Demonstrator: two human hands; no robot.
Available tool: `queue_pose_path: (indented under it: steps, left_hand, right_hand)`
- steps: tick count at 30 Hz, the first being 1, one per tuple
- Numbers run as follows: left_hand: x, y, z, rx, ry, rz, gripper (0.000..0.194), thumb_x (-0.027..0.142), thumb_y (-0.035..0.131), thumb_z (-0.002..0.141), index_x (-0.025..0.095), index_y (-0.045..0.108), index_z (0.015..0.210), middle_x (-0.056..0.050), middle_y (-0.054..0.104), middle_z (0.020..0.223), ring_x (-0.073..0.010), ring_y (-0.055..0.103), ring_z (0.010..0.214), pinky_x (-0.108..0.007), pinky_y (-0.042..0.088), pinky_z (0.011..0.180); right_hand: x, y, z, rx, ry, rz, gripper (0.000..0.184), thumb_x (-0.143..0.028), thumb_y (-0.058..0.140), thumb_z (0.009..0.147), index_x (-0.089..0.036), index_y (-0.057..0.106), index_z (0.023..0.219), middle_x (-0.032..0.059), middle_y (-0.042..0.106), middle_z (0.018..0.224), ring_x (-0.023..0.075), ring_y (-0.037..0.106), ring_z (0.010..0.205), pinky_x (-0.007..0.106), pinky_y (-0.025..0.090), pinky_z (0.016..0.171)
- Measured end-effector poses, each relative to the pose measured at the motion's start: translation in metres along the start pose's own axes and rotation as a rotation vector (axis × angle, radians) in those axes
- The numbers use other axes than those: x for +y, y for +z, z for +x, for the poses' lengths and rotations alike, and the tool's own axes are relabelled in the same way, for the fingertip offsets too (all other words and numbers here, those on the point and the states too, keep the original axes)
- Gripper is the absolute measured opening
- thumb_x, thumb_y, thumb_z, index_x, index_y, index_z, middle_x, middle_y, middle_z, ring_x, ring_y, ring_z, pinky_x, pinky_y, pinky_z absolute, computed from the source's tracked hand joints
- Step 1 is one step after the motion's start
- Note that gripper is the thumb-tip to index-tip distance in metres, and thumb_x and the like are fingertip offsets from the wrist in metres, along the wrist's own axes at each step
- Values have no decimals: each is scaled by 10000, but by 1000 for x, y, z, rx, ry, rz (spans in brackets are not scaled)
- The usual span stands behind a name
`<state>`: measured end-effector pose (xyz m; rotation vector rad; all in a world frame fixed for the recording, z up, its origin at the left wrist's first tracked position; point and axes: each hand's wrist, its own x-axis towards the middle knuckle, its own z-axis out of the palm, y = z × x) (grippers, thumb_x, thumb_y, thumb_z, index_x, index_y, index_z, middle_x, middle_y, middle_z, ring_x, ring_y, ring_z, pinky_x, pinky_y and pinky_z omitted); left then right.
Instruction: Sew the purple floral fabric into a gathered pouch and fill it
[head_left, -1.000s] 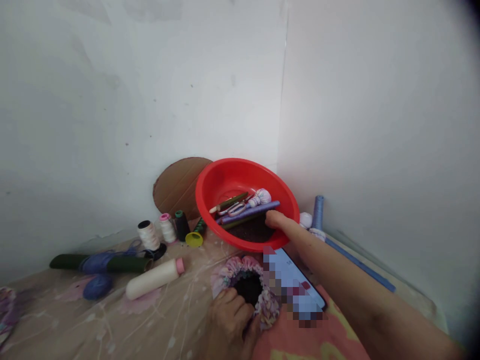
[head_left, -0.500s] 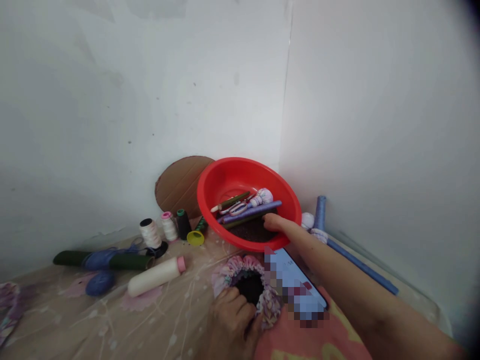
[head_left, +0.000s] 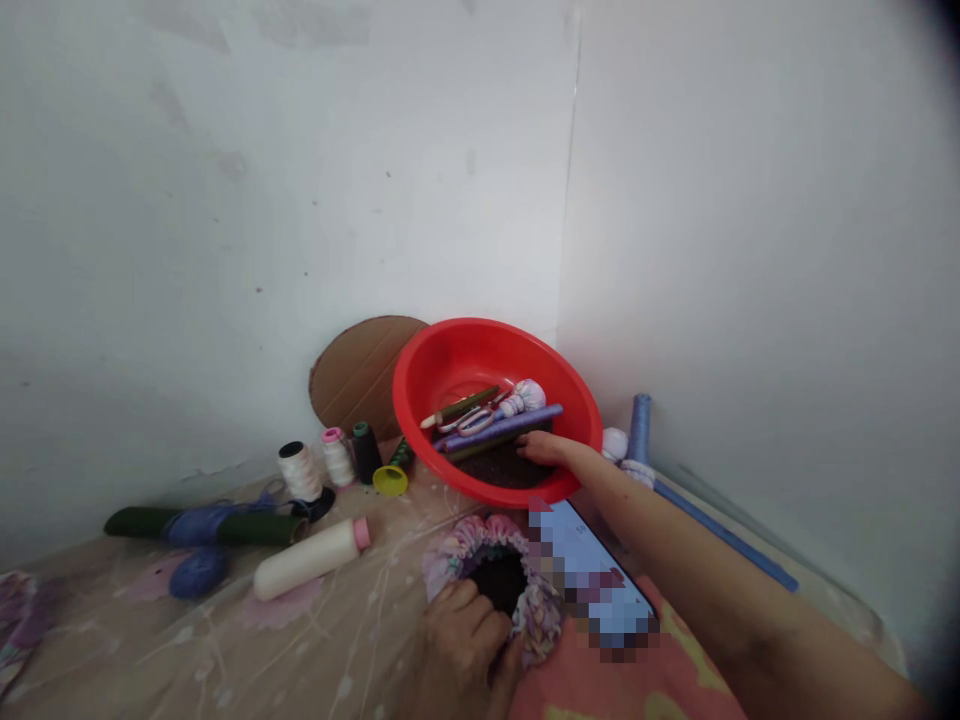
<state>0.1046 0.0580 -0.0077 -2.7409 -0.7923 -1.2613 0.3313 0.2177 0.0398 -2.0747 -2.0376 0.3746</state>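
My right hand reaches over the rim of a red plastic basin and rests on dark material inside it. Its fingertips are partly hidden. Also in the basin lie a purple rod, a green-handled tool, a pair of scissors and a pale fabric ball. At the bottom, my left hand grips a ruffled floral fabric ring with a dark centre.
A phone with a blurred screen lies beneath my right forearm. Thread spools and a yellow cone stand left of the basin, before a cardboard disc. A long blue rod lies along the right wall.
My right hand has slid slightly left, deeper over the dark material in the basin. My left hand and the fabric ring stay almost where they were.
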Motion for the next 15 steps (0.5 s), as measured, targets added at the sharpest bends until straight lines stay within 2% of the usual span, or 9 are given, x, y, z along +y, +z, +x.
queue_pose_path:
  steps: [4, 7, 11, 15]
  left_hand:
    - [1, 0, 0, 3, -12, -10, 215, 172, 464, 738, 176, 513, 528, -31, 491, 501, -142, 465, 535, -269, 337, 473]
    - [2, -1, -1, 3, -22, -19, 193, 162, 482, 727, 173, 508, 536, -30, 494, 509, -144, 463, 540, -272, 330, 476]
    - [1, -1, -2, 13, -15, -33, 166, 147, 495, 709, 172, 505, 544, -21, 490, 495, -143, 457, 534, -276, 325, 485]
    - [-2, 2, -2, -13, -2, -20, 158, 155, 486, 709, 174, 521, 557, -23, 482, 484, -150, 446, 527, -285, 312, 480]
  right_hand:
    - [1, -5, -1, -103, -48, -28, 268, -289, 448, 827, -132, 496, 1038, 63, 524, 1022, 160, 531, 865, 357, 449, 733]
    - [-4, 1, -2, -84, -29, -91, 273, -322, 426, 830, -122, 540, 976, 91, 553, 997, 186, 533, 889, 370, 425, 761]
    - [-16, 16, -3, -60, -57, -154, 329, -353, 412, 811, -120, 555, 995, 156, 577, 990, 279, 531, 924, 398, 399, 757]
    - [-26, 28, -5, -63, -114, -173, 345, -360, 401, 807, -129, 538, 1023, 147, 590, 978, 297, 527, 937, 411, 384, 768]
